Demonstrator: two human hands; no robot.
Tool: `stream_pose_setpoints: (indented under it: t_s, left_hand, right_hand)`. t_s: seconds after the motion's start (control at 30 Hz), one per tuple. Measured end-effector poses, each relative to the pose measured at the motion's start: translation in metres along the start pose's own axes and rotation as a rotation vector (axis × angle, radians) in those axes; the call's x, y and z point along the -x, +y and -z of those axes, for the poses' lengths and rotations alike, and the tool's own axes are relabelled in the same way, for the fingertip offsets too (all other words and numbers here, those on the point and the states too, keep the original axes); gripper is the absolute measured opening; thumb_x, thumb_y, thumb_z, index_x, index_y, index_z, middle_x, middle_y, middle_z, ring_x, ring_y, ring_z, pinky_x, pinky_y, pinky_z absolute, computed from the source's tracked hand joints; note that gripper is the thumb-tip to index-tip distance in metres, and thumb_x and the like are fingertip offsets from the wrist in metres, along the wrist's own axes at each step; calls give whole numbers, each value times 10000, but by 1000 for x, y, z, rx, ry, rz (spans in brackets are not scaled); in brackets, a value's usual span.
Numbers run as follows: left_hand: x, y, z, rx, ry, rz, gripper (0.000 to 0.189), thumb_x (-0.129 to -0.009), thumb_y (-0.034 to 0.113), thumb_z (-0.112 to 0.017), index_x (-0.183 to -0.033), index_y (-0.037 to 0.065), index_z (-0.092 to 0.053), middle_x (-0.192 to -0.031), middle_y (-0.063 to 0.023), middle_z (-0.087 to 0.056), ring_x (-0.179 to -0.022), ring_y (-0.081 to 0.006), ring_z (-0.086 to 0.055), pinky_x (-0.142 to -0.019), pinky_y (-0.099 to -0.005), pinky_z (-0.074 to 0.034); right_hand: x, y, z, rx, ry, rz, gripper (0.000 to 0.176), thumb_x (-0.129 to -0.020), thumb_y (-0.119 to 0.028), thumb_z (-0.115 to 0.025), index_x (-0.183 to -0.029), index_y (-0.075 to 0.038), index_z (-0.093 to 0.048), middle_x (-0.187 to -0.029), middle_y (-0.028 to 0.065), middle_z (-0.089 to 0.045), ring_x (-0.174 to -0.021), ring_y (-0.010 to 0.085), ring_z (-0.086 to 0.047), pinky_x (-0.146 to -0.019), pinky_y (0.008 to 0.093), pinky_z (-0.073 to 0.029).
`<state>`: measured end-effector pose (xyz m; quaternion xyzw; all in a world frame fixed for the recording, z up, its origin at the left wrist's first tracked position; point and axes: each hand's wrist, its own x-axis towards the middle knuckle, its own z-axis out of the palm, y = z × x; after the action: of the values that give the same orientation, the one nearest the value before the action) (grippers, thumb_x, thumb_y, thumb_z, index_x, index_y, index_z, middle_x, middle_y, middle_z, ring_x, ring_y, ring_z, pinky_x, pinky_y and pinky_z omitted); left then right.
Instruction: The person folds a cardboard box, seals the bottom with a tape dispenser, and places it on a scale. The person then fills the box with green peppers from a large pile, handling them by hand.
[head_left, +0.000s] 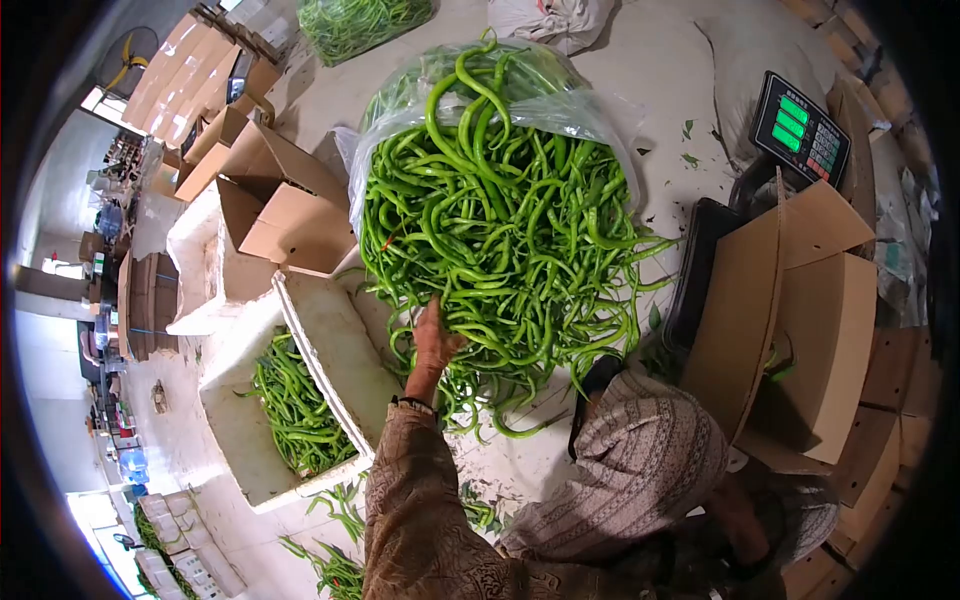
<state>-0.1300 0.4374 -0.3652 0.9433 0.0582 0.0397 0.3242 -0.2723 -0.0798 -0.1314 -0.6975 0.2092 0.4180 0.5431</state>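
Observation:
Green chili peppers spill in a large heap from the mouth of a clear plastic bag on the floor. My left hand is at the heap's near left edge, touching the peppers. Its thumb stands apart from the fingers, which look open, with no pepper visibly gripped; some fingertips are hidden. What appears to be my right hand is low in shadow beside my patterned trouser leg, near an open cardboard box. Its fingers cannot be made out.
Left of the heap, a white foam box holds green peppers. Behind it stand another foam box and open cartons. A digital scale with a lit green display is at right. Loose peppers lie on the near floor.

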Motion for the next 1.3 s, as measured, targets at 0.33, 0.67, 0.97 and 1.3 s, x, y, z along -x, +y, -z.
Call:
stream_pose_setpoints:
  t_s: [0.33, 0.67, 0.97, 1.3]
  left_hand:
    - [34, 65, -18, -405, 108, -136, 1084, -519, 125, -862, -1434, 57, -285, -1242, -172, -482, -1133, -334, -470, -944, -457, -346]
    - [11, 113, 30, -307, -168, -182, 853, -556, 156, -839, -1307, 124, -435, -1094, -165, -516, -927, -395, -567, -745, -456, -497]
    - [26, 186, 69, -173, -71, -130, 775, -552, 148, -834, -1228, 46, -470, -1063, -188, -542, -888, -415, -581, -738, -454, -506]
    - [6, 231, 153, 746, 65, 129, 452, -773, -1, -621, -1215, 4, -522, -1052, -62, -638, -919, -131, -614, -802, -257, -501]
  right_hand:
    - [-16, -8, -16, 45, -12, 289, 345, -901, -160, -546, -1195, 19, -555, -1138, 114, -625, -994, 203, -617, -825, 376, -504]
    - [-10, -15, -16, 114, 19, 214, 238, -888, -167, -560, -1042, 0, -633, -888, 118, -687, -776, 205, -669, -685, 342, -522]
    - [-2, -7, -14, 172, 20, 226, 204, -883, -175, -603, -1001, -9, -619, -812, 90, -646, -748, 161, -633, -665, 322, -506]
    - [10, -21, -22, 315, -98, 487, 239, -912, -184, -591, -1056, 5, -583, -865, 91, -640, -784, 135, -604, -737, 292, -488]
